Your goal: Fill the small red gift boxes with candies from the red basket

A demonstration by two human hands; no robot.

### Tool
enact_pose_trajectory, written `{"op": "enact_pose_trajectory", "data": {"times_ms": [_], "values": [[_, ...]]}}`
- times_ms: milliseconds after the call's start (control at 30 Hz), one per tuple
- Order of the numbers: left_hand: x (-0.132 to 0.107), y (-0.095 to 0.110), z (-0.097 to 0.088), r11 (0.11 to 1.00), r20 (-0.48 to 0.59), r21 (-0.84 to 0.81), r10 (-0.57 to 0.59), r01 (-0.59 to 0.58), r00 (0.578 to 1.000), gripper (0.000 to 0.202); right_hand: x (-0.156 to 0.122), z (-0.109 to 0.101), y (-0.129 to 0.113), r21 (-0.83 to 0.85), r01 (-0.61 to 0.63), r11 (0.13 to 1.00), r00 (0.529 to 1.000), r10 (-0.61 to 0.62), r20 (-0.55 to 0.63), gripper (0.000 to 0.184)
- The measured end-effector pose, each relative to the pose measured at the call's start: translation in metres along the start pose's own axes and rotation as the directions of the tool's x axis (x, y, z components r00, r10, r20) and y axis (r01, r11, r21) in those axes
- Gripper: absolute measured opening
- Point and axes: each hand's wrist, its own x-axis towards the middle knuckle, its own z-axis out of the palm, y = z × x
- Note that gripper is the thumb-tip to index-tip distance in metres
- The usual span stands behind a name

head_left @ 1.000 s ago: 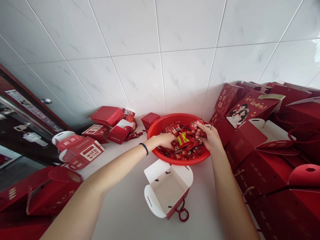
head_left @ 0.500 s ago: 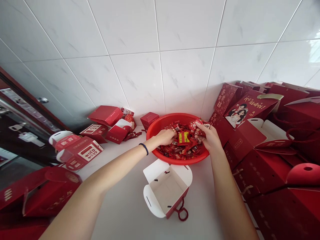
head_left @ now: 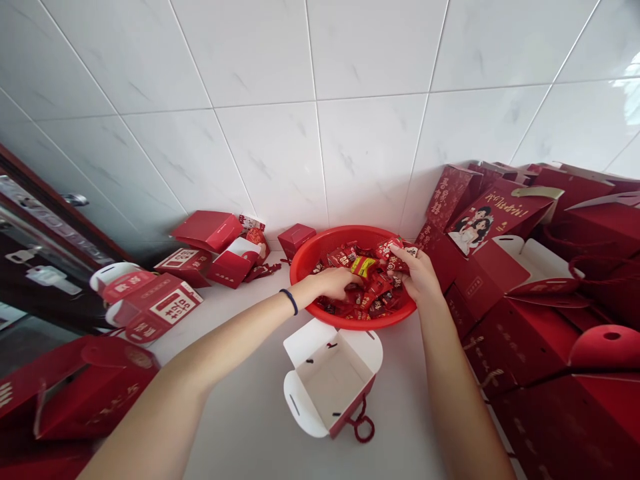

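A red plastic basin [head_left: 300, 263] holds many small red wrapped candies [head_left: 377, 293] and one yellow-labelled packet [head_left: 363, 266]. My left hand [head_left: 340, 283], with a dark band at its wrist, reaches into the basin. Its fingers are apart and bent down among the wrappers, the tips partly hidden. At the basin's right side my right hand [head_left: 417, 270] is closed on red candy packets [head_left: 395, 252], pinched between thumb and fingers. In front of the basin stands an opened gift box [head_left: 333, 380], white inside, its flaps folded out and a dark red cord loop at its side.
Red gift boxes [head_left: 530, 333] are stacked high on the right, close to my right arm. Several smaller red boxes [head_left: 207, 230] lie at the left along the tiled wall [head_left: 270, 160]. One small red box [head_left: 296, 240] stands behind the basin. More boxes [head_left: 100, 387] sit near my left elbow.
My left hand has shifted slightly lower within the basin, stirring the candies, and the yellow-labelled packet has tilted and moved up. My right hand keeps its packets almost in place.
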Motion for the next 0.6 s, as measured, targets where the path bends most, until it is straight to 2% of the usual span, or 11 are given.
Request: {"op": "enact_pose_trajectory", "data": {"times_ms": [133,300,400,500,533,600], "values": [[-0.0015,-0.0018,-0.0012,0.992,-0.059,0.070,-0.100,0.104,0.993,0.064,0.0004,0.0000,0.0003,0.003,0.001,1.000,1.000,-0.001,0.004,0.034],[-0.0022,-0.0002,0.0010,0.990,-0.111,0.053,-0.120,0.127,0.986,0.073,0.0020,-0.0019,0.0023,0.003,0.018,1.000,1.000,-0.018,0.006,0.035],[-0.0022,0.0001,0.0009,1.000,-0.150,0.025,-0.011,0.015,0.989,0.056,0.0028,-0.0032,0.0034,-0.009,0.032,0.999,0.999,-0.032,0.021,0.034],[-0.0009,-0.0004,0.0025,0.981,-0.056,-0.068,0.178,-0.182,0.982,0.031,0.0025,-0.0029,0.0031,-0.015,0.033,0.999,0.999,-0.032,0.031,0.034],[-0.0004,-0.0005,0.0037,0.975,-0.005,-0.085,0.208,-0.207,0.978,0.031,0.0022,-0.0024,0.0026,-0.015,0.029,0.999,0.999,-0.029,0.031,0.034],[0.0005,-0.0001,0.0064,0.980,0.069,-0.059,0.194,-0.190,0.979,0.046,0.0013,-0.0011,0.0014,-0.011,0.019,1.000,1.000,-0.019,0.021,0.034]]}}
